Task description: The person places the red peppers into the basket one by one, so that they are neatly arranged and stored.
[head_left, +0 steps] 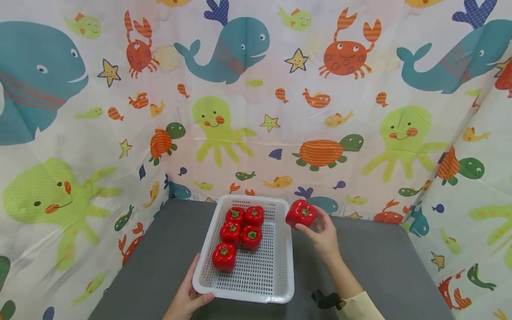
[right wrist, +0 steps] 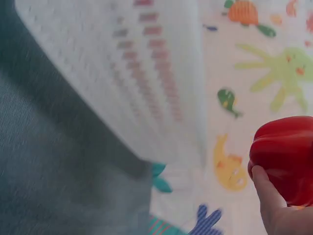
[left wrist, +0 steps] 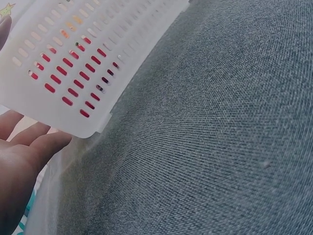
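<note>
A white plastic basket (head_left: 264,294) with slotted walls stands on the dark table, and several red bell peppers (head_left: 230,232) sit in its left half, their green stems facing up. My left hand (head_left: 188,291) grips the basket at its near left corner, fingers along the left side and thumb by the front rim. In the left wrist view, the fingers of that hand (left wrist: 27,147) lie against the lower edge of the basket (left wrist: 83,73). Over by the basket's far right rim, my right hand (head_left: 322,233) holds another red bell pepper (head_left: 300,214) between thumb and fingers, raised beside the rim.
A grey-black table top (head_left: 360,262) spreads around the basket. Behind it and at both sides hangs a white cloth (head_left: 256,178) printed with sea animals. A dark strap (head_left: 326,300) shows near the right wrist, by a pale yellow sleeve (head_left: 360,306).
</note>
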The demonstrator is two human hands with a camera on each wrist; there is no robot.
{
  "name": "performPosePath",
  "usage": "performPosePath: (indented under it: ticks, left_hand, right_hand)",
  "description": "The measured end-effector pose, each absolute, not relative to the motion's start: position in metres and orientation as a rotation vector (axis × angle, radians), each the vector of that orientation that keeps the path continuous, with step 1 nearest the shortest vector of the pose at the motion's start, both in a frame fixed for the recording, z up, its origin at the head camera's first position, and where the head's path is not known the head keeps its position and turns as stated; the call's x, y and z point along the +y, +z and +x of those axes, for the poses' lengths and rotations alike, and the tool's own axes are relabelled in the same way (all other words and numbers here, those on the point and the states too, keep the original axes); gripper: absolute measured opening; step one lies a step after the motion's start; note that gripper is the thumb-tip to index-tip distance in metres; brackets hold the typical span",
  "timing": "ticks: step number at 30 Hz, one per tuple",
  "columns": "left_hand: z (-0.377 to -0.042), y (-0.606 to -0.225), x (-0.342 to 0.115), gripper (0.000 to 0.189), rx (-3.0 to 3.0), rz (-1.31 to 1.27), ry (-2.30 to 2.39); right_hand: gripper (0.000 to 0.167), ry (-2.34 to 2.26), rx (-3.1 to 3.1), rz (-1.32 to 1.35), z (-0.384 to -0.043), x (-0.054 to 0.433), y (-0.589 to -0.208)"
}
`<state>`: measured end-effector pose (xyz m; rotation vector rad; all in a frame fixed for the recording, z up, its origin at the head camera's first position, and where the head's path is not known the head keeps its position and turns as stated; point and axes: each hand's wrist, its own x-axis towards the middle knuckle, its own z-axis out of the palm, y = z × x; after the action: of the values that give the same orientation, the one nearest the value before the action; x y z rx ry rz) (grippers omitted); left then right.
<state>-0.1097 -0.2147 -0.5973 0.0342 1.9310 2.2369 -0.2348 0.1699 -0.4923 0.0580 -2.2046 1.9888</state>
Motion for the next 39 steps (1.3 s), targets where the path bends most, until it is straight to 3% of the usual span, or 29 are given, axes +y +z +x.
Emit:
performPosePath:
  ticks: [17, 27, 39]
  left_hand:
    - [-0.113, -0.598, -0.213, 0.105, 1.944, 0.077, 2.293]
    - [-0.109, -0.596, -0.213, 0.103, 1.936, 0.034, 2.283]
    - [-0.108, -0.597, -0.212, 0.101, 1.992, 0.053, 2.265]
  right_hand:
    - [0.08, 1.899, -2.375, 0.279, -0.197, 0.114, -0.469]
    - [0.081, 1.873, -2.711, 0.189, -0.192, 0.06, -0.497]
    - [0.082, 1.63, -2.896, 0.108, -0.198, 0.034, -0.524]
